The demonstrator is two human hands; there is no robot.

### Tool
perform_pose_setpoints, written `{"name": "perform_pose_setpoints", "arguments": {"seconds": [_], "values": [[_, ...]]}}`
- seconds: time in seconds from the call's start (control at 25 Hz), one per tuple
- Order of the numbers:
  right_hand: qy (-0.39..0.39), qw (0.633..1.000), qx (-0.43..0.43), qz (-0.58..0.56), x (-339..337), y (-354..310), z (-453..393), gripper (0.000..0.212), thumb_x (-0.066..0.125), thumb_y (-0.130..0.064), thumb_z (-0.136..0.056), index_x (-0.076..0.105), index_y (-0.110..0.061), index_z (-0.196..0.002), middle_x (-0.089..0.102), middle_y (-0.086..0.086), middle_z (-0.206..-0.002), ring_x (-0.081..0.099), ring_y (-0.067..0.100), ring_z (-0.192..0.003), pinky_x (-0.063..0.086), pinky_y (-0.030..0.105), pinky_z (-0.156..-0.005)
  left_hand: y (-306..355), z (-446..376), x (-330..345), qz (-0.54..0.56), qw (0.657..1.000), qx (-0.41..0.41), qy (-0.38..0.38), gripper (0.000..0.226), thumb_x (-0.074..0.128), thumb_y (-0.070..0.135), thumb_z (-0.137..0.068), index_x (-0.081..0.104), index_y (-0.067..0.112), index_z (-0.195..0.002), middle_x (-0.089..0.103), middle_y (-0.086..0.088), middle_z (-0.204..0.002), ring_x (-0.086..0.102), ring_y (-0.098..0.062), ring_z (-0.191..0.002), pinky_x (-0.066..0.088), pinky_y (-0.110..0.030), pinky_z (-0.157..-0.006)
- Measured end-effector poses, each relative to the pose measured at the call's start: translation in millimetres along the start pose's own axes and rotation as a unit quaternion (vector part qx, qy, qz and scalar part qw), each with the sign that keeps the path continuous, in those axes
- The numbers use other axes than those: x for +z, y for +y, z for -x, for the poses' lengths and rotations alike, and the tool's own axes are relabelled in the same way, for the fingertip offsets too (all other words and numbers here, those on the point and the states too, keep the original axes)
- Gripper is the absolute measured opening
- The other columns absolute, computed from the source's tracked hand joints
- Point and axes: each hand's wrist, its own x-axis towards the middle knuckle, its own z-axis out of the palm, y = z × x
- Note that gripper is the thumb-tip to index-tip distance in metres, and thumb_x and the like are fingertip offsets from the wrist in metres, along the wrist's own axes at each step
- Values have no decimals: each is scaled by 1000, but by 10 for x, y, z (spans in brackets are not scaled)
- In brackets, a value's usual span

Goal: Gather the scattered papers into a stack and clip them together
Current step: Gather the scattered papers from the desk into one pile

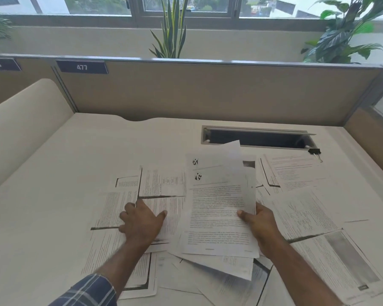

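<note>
Printed papers lie scattered over the white desk point(75, 164). My right hand point(260, 224) grips a bundle of sheets point(219, 199) by its right edge, thumb on top, lifted and tilted above the pile. My left hand point(142, 221) rests on a printed sheet point(168, 215) left of the bundle, fingers spread and bent over it. More loose sheets point(305, 215) lie to the right and near the front edge. A black binder clip point(315, 151) sits at the far right, beside the desk's cable slot.
A dark open cable slot point(257, 139) runs across the back of the desk. A beige partition point(208, 91) closes the far side, with plants and a window behind it. A curved cream divider point(24, 120) stands at the left.
</note>
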Motion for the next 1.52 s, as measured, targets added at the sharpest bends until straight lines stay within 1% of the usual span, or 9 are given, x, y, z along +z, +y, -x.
{"name": "perform_pose_setpoints", "arguments": {"seconds": [0.12,0.24,0.44,0.56,0.76,0.88,1.2,1.36,1.52], "values": [[2,1000,-1,1,-22,5,15,30,65,1,-89,66,-14,-116,75,9,-103,73,33,-90,59,53,-83,8,-46,32,6,999,-7,-36,95,81,50,-72,33,4,-140,42,-21,-136,47,-38,-124,48,-51,-94],[0,1000,-3,-14,-37,-1,47,29,65,1,-89,67,-15,-112,75,8,-101,73,32,-89,60,48,-81,-35,-182,137,169,985,-1,-38,93,89,25,-69,35,-3,-140,51,-26,-132,57,-42,-117,50,-48,-94],[-38,998,-2,-48,-98,15,67,30,67,1,-87,67,-10,-115,77,10,-103,75,33,-91,59,51,-83,-149,-170,13,273,959,71,-17,28,75,18,-82,64,8,-105,71,-8,-98,69,-31,-93,58,-43,-80],[-68,993,3,-96,-103,-15,99,32,67,0,-86,65,-6,-117,75,15,-109,73,36,-95,59,51,-83,-134,-72,-211,275,947,165,27,22,76,18,-82,62,13,-98,69,1,-88,69,-22,-82,59,-39,-68],[-140,978,-1,-156,3,-92,133,34,63,-5,-88,63,-5,-122,70,20,-119,69,42,-105,55,57,-88,-85,61,-537,576,791,145,-145,50,84,4,-73,61,10,-117,76,-8,-106,75,-26,-94,63,-41,-76],[-168,967,27,-187,72,-122,100,36,59,-3,-91,60,-5,-127,68,22,-122,66,43,-109,53,59,-91,-45,119,-546,611,728,133,-280,60,86,16,-70,62,6,-124,72,-19,-118,70,-38,-107,60,-48,-84],[-155,982,-19,-103,-12,-180,178,42,59,14,-84,60,-5,-121,72,21,-113,71,41,-96,61,49,-74,-39,269,-482,552,744,115,-359,41,61,41,-92,65,16,-125,73,-7,-121,70,-30,-112,56,-49,-88],[-160,984,-51,-54,-117,-266,211,42,64,14,-80,62,-2,-119,72,21,-112,71,41,-98,59,53,-82,-38,168,-614,516,771,166,-334,56,79,38,-75,66,12,-123,73,-8,-123,68,-29,-115,51,-55,-100],[-155,979,-128,-31,-76,-455,328,34,75,10,-73,71,-1,-105,76,16,-102,71,39,-97,61,44,-78,151,261,-717,533,778,224,-247,63,94,33,-57,72,7,-110,77,-9,-109,72,-31,-105,62,-38,-81]]}}
